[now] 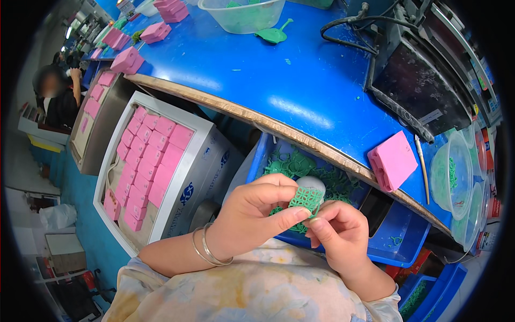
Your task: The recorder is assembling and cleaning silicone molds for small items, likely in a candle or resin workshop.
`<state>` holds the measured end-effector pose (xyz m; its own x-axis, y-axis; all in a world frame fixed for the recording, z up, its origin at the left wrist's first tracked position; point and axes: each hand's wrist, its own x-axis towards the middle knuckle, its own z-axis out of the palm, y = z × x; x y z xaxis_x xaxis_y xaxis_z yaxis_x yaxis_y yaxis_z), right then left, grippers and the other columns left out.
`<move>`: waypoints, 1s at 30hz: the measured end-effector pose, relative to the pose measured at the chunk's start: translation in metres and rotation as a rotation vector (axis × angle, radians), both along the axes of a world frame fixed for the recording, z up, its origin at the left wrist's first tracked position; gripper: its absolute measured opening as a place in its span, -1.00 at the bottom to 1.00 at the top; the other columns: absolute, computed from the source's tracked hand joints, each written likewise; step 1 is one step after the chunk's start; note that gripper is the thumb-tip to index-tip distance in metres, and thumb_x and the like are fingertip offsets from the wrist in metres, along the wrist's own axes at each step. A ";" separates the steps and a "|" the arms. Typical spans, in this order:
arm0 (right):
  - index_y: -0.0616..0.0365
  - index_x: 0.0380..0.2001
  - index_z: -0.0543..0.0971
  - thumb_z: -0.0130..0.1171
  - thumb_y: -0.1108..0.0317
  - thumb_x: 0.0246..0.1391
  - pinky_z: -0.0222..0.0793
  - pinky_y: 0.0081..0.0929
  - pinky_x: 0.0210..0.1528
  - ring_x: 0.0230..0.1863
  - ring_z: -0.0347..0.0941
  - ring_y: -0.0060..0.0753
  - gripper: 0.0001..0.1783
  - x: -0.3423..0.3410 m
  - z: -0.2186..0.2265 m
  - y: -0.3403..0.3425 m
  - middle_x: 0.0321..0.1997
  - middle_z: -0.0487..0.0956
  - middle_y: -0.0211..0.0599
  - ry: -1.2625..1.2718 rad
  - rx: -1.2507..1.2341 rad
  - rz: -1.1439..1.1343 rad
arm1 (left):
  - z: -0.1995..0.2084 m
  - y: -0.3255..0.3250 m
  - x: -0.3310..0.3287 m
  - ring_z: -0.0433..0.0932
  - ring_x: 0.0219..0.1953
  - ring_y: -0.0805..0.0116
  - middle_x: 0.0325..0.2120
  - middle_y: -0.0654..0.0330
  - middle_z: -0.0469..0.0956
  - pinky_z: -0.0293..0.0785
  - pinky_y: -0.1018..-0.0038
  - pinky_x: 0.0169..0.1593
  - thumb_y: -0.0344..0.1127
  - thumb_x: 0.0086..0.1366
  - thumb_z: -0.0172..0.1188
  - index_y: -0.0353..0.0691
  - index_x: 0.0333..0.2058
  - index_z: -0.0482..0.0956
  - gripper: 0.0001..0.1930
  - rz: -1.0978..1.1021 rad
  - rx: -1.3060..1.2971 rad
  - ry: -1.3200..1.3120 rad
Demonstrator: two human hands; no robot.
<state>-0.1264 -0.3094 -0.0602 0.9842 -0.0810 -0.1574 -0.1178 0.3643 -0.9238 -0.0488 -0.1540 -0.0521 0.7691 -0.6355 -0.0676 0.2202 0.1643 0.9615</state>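
Lattice [306, 198], green: held above the bin [259, 155]; your left hand [256, 209] grips it between thumb and fingers, your right hand [343, 231] pinches its lower edge. Scraps [289, 163], green: inside the bin. Block [396, 160], pink: on the surface [230, 70], right of the bin.

Left hand [252, 213] beside right hand [343, 232], both curled
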 end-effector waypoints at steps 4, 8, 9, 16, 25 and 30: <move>0.28 -0.52 0.47 0.14 0.51 0.02 0.26 -0.74 -0.56 -0.56 0.35 -0.69 -0.91 0.001 -0.002 0.001 -0.53 0.48 -0.36 -0.006 -0.012 0.022 | 0.005 0.005 0.002 0.41 -0.22 0.45 -0.26 0.13 0.42 0.34 0.57 -0.15 -0.63 0.10 0.11 -0.41 -0.24 0.52 -0.79 -0.076 0.104 0.011; 0.27 -0.52 0.47 0.14 0.51 0.02 0.26 -0.74 -0.56 -0.56 0.35 -0.69 -0.91 0.000 -0.002 0.002 -0.53 0.48 -0.36 0.004 -0.013 0.018 | 0.006 0.004 0.002 0.41 -0.24 0.45 -0.27 0.13 0.45 0.34 0.57 -0.17 -0.61 0.10 0.13 -0.41 -0.28 0.55 -0.83 -0.064 0.133 -0.066; 0.27 -0.52 0.47 0.14 0.51 0.02 0.26 -0.74 -0.56 -0.56 0.35 -0.69 -0.91 0.001 -0.002 0.002 -0.53 0.48 -0.36 0.004 -0.013 0.019 | 0.006 0.004 0.001 0.41 -0.24 0.45 -0.28 0.13 0.46 0.34 0.57 -0.17 -0.61 0.10 0.13 -0.41 -0.30 0.56 -0.84 -0.050 0.129 -0.053; 0.27 -0.51 0.47 0.14 0.49 0.03 0.28 -0.74 -0.55 -0.55 0.35 -0.69 -0.90 0.001 -0.003 0.001 -0.53 0.48 -0.37 0.017 -0.019 0.033 | 0.006 0.004 0.002 0.41 -0.25 0.46 -0.29 0.14 0.46 0.34 0.58 -0.18 -0.60 0.11 0.12 -0.40 -0.28 0.57 -0.83 -0.059 0.138 -0.081; 0.28 -0.40 0.48 0.16 0.54 -0.03 0.28 -0.73 -0.41 -0.40 0.33 -0.66 -0.90 0.007 -0.004 0.008 -0.35 0.43 -0.32 -0.147 -0.112 -0.203 | 0.003 0.002 0.001 0.41 -0.31 0.50 -0.34 0.17 0.46 0.34 0.61 -0.25 -0.57 0.10 0.14 -0.37 -0.31 0.56 -0.85 -0.030 0.217 -0.101; 0.29 -0.37 0.48 0.18 0.56 -0.06 0.29 -0.71 -0.38 -0.39 0.33 -0.62 -0.87 0.006 -0.008 -0.001 -0.34 0.42 -0.30 -0.235 -0.363 -0.124 | 0.006 0.000 -0.001 0.39 -0.48 0.53 -0.45 0.25 0.46 0.30 0.63 -0.44 -0.44 0.06 0.23 -0.27 -0.39 0.57 -0.89 -0.020 0.347 -0.388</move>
<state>-0.1201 -0.3106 -0.0681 0.9692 -0.2091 0.1301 0.1350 0.0094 -0.9908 -0.0493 -0.1536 -0.0460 0.7674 -0.6411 0.0108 -0.1630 -0.1788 0.9703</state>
